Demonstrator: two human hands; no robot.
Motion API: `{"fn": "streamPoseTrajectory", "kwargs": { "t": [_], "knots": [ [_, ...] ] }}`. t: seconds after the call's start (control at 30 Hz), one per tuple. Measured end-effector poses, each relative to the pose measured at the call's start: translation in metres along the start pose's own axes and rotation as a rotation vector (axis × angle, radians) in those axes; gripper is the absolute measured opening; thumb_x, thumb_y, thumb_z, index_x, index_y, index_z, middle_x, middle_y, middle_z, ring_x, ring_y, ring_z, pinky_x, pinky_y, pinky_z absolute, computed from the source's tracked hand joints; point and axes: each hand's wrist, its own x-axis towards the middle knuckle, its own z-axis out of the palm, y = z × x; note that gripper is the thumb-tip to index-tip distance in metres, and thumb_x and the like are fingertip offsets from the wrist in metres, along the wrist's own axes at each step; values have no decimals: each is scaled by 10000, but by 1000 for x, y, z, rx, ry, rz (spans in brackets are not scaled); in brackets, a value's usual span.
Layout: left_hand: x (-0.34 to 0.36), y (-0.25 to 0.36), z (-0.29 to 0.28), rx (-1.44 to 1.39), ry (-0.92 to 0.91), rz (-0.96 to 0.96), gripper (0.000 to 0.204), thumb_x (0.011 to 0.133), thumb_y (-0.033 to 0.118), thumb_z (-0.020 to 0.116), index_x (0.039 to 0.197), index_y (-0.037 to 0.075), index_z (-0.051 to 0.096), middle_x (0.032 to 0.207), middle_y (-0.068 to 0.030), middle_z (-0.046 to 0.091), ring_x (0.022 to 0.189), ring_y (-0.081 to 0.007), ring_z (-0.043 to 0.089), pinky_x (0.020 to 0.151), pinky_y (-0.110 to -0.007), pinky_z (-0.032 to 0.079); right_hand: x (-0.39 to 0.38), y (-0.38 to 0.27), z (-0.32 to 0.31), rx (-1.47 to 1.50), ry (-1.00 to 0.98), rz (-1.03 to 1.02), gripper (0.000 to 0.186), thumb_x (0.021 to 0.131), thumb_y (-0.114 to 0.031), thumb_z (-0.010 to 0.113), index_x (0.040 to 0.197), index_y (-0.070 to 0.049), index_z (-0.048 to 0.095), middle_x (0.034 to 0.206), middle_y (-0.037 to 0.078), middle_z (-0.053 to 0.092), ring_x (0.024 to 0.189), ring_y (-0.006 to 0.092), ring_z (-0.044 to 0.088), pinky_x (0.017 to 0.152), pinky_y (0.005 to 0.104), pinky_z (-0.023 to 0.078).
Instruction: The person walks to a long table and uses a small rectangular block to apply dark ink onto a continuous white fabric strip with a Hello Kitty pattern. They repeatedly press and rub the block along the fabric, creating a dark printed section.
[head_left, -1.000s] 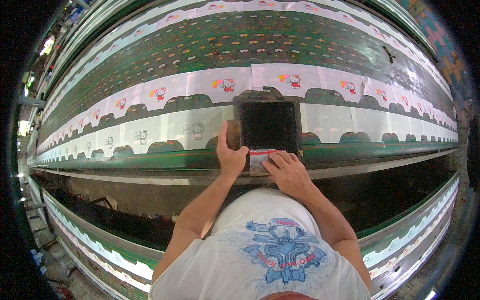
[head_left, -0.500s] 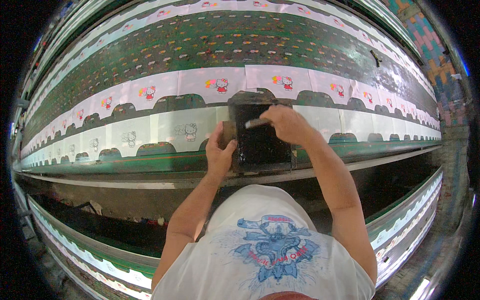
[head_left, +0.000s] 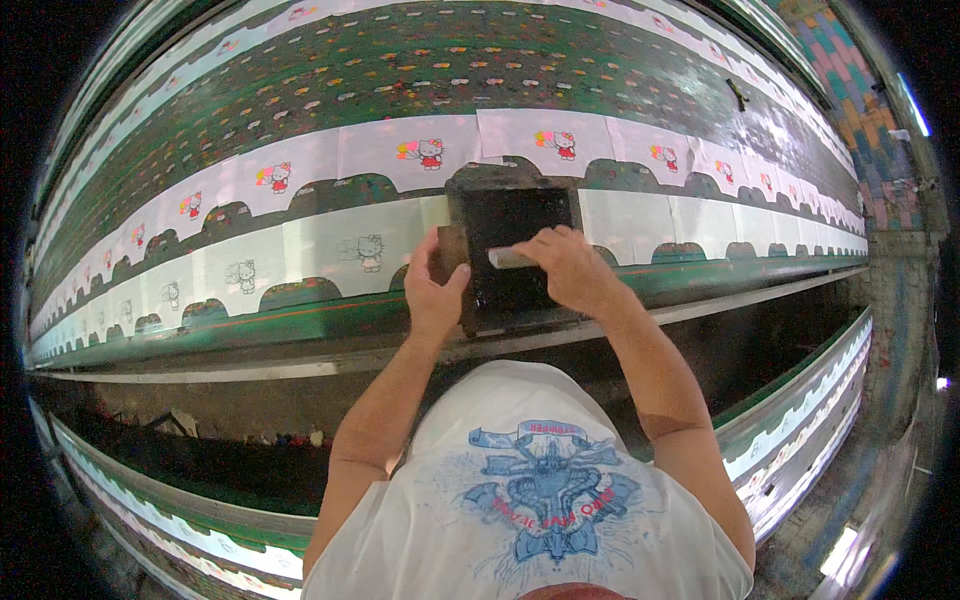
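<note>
A dark screen-printing frame (head_left: 512, 184) lies over the row of pale fabric pieces on the long green table. My left hand (head_left: 436, 292) grips the frame's left edge, thumb on the near side and fingers behind. Wrapped around a squeegee (head_left: 508, 258), my right hand (head_left: 582, 272) holds it over the black mesh inside the frame. The squeegee's pale end points left; the rest is hidden under my fingers. Left of the frame, a fabric piece (head_left: 325, 243) bears a thin outline of a cartoon cat.
Beyond the frame runs a row of fabric pieces (head_left: 400, 140) with coloured cat prints. A small dark object (head_left: 737, 95) lies on the table at the far right. Behind me stands another table (head_left: 250, 515) with more pieces; a tiled walkway (head_left: 885, 190) borders the right.
My right hand has drawn the squeegee toward me across the mesh, and it now lies more level. My left hand still grips the frame's edge. The whole view has shifted slightly.
</note>
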Motion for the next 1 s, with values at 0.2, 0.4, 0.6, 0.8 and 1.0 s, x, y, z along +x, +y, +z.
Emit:
{"fn": "streamPoseTrajectory", "kwargs": {
  "t": [0.2, 0.4, 0.6, 0.8, 1.0],
  "knots": [
    [-1, -4, 5, -101, 10, -34, 812, 931, 10, 841, 1673, -39, 514, 1564, -197, 650, 1398, -284, 662, 1217, -425, 513, -52, -33, 11, 25, -15, 26, 531, 925, 11, 676, 1430, -133, 748, 1271, 121, 737, 1203, 376, 667, 1056, 541, 542],
    [-13, 3, 20, 208, 78, 147, 897, 871, -12, 803, 1703, -35, 468, 1630, -234, 592, 1497, -337, 591, 1279, -437, 450, -72, -35, 15, 72, 66, 7, 514, 893, 13, 739, 1399, -80, 749, 1329, 133, 750, 1219, 375, 683, 1085, 524, 543],
    [-21, 12, 37, 252, 141, 167, 959, 804, -56, 729, 1722, -26, 453, 1673, -244, 562, 1550, -358, 556, 1327, -432, 394, -103, 3, 18, 216, 243, -50, 432, 924, -41, 788, 1353, -85, 771, 1329, 112, 764, 1227, 366, 708, 1079, 518, 563],
    [-35, 29, 125, 232, 160, 302, 967, 797, -80, 728, 1725, -20, 461, 1653, -212, 588, 1525, -309, 578, 1305, -414, 418, -154, 72, 0, 317, 340, -63, 433, 931, 22, 745, 1351, -80, 784, 1326, 118, 762, 1225, 370, 710, 1093, 507, 570],
    [-49, 21, 230, 127, 140, 209, 989, 783, -82, 724, 1731, -14, 452, 1699, -222, 549, 1567, -331, 546, 1337, -431, 388, -213, 154, -21, 350, 359, -43, 520, 869, 39, 726, 1373, -74, 780, 1317, 133, 738, 1257, 388, 688, 1132, 508, 567]
  ]
}}
